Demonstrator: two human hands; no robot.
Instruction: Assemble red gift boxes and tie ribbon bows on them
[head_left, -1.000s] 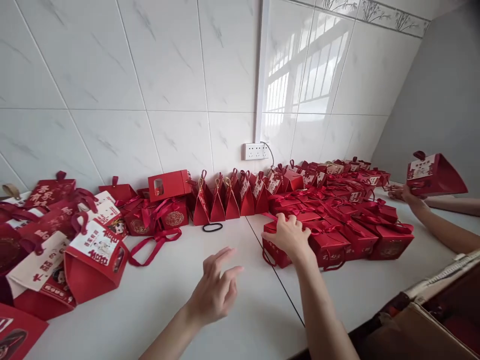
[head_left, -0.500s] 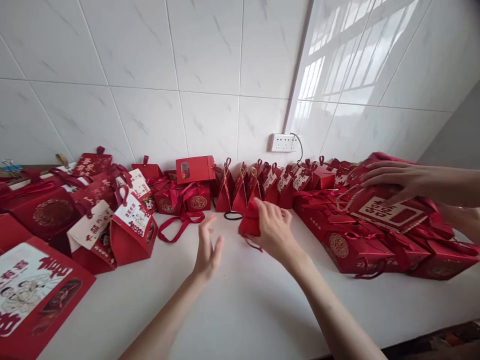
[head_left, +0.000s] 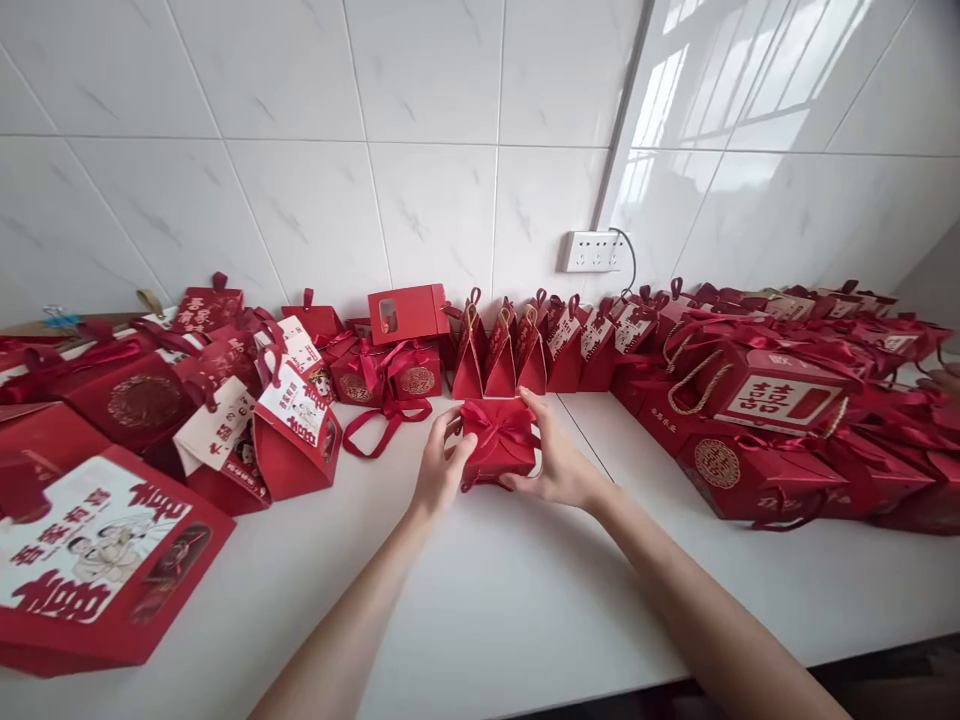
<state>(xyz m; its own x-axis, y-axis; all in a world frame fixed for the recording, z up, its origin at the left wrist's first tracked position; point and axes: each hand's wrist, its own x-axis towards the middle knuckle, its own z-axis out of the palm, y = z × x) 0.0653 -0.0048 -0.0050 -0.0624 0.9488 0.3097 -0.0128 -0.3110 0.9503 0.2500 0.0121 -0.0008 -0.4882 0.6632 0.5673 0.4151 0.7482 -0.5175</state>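
In the middle of the white tabletop sits a small red gift box (head_left: 498, 452) with a satin ribbon bow on top. My left hand (head_left: 441, 462) grips its left side, the thumb on the near left corner. On the opposite side my right hand (head_left: 556, 455) holds it between thumb and fingers. Just behind the box stands a row of red triangular boxes (head_left: 500, 352) with loop handles. To the left of my left hand lies a loose red ribbon loop (head_left: 384, 437).
Red gift boxes (head_left: 296, 440) crowd the left, with a large printed one (head_left: 112, 560) at the front. More ribboned boxes (head_left: 757, 480) are stacked on the right, a rope-handled one (head_left: 780, 390) on top. A co-worker's hand (head_left: 949, 378) shows at the right edge. A power socket (head_left: 592, 251) is on the tiled wall.
My left hand has gone from free to holding the box, which now sits upright between both hands. The co-worker's hands have left the rope-handled box and drawn back to the right.
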